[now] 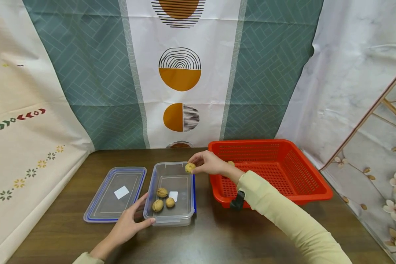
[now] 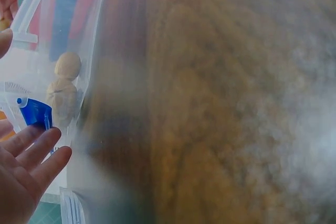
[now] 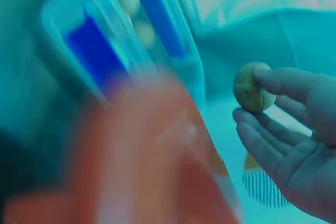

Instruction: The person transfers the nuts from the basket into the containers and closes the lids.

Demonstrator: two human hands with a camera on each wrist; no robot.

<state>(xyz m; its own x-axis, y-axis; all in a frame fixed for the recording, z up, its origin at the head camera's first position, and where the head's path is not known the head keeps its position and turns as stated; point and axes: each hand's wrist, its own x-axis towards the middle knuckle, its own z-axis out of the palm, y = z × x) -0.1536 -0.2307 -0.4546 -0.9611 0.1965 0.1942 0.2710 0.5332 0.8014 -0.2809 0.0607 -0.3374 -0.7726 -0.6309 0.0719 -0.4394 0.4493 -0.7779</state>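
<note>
The right hand [image 1: 208,163] pinches a round tan walnut [image 1: 189,168] above the clear rectangular plastic container [image 1: 184,217]. The left hand [image 1: 128,224], fingers relaxed, seemingly touches its near corner beside 3 walnuts [image 1: 163,200].

We see the table [image 2: 226,103] only as brown blur at the left wrist; at the right wrist the red basket [image 3: 152,166] smears, and the right hand [image 3: 294,150] runs past the edge.

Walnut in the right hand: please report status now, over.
Right hand pinches walnut above clear container. Left hand steadies its near corner. Three walnuts inside. Nothing in the way.
</note>
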